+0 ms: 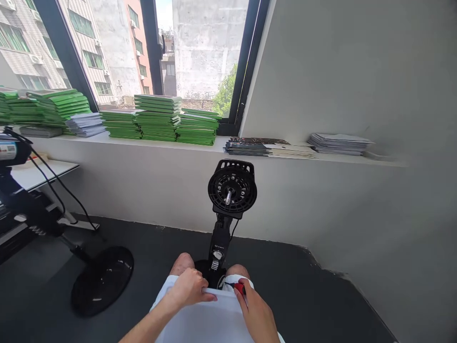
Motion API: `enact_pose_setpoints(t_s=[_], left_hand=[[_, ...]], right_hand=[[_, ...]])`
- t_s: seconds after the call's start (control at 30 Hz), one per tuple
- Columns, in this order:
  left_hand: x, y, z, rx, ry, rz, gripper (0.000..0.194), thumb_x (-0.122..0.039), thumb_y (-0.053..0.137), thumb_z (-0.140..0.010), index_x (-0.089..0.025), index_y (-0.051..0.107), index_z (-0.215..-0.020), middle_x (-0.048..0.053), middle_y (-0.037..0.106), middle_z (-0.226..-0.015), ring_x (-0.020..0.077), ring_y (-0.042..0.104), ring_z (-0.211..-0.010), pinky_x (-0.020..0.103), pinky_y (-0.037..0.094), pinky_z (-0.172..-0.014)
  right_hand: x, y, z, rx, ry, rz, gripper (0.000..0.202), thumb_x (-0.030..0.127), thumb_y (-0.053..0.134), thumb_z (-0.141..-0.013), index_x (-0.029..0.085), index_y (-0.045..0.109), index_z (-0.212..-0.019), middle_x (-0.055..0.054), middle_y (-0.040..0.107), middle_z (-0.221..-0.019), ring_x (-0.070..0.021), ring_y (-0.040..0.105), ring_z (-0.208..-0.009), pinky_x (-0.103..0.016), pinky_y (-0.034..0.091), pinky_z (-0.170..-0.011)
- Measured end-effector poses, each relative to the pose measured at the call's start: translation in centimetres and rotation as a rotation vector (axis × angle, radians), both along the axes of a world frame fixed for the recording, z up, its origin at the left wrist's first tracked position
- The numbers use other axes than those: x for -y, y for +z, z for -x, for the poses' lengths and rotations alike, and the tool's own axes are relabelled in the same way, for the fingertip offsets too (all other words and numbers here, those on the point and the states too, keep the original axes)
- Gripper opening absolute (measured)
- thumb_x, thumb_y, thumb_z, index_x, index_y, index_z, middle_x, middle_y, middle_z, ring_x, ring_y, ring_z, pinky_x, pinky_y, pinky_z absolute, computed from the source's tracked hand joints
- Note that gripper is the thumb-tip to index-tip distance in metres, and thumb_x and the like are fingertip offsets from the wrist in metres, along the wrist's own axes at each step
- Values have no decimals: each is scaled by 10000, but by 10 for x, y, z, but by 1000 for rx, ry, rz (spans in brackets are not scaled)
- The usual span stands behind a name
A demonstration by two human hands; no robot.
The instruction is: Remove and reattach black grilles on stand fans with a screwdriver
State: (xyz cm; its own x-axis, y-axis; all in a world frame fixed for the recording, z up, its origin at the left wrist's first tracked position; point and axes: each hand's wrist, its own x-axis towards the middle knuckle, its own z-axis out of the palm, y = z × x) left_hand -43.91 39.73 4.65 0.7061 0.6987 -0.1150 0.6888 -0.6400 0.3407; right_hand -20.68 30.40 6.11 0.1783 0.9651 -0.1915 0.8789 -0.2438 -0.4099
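Observation:
Low in the head view, my left hand [189, 286] is closed on the hem of a white shirt [214, 319] stretched across my lap. My right hand [259, 309] is closed around a small screwdriver [239, 287] with a red and black handle, its dark shaft pointing left. That hand is also at the hem; whether it pinches the cloth I cannot tell. Between my knees stands a black pedestal fan [220, 238]. Its motor head [232, 190] has no blades or front grille on it, and a metal shaft sticks out at the middle.
A second black stand with a round base [103, 278] is on the floor at left, by a white table [46, 171] and cables. Along the sill lie stacks of green flat packs [157, 119], dark leaflets [250, 146] and white papers [339, 143]. A wall rises at right.

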Motion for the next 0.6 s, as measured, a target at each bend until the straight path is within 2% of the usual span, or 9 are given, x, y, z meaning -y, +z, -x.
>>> enact_pose_setpoints(t_s=[0.13,0.27,0.4,0.6], left_hand=[[1,4,0,-8,-10,4,575,-676,589,-936,-158,833,-882,128,796,-845,275,761,-842,304,464,-707],[2,-1,0,4,-10,-7,622,-680,516,-971,-152,833,-885,143,796,-852,286,757,-856,308,467,-713],[1,-8,-1,-2,11,9,610,-687,540,-955,-158,834,-879,136,794,-845,268,749,-814,294,472,-712],[5,-10,-1,-19,19,46,569,-646,541,-971,-163,824,-867,138,796,-880,298,754,-886,307,478,-741]], right_hand=[[0,1,1,-3,-4,-13,463,472,261,-1048,222,573,-1283,-100,732,-1130,-288,709,-1011,-332,463,-765],[0,-1,0,-6,0,-25,432,445,267,-1055,213,581,-1239,-108,734,-1129,-275,713,-992,-320,454,-745],[1,-4,-1,0,-6,-31,387,409,299,-1055,212,582,-1233,-107,738,-1095,-267,718,-936,-312,439,-707],[9,-3,3,-4,-22,-62,381,391,319,-1067,195,599,-1236,-114,739,-1079,-275,716,-975,-317,449,-760]])
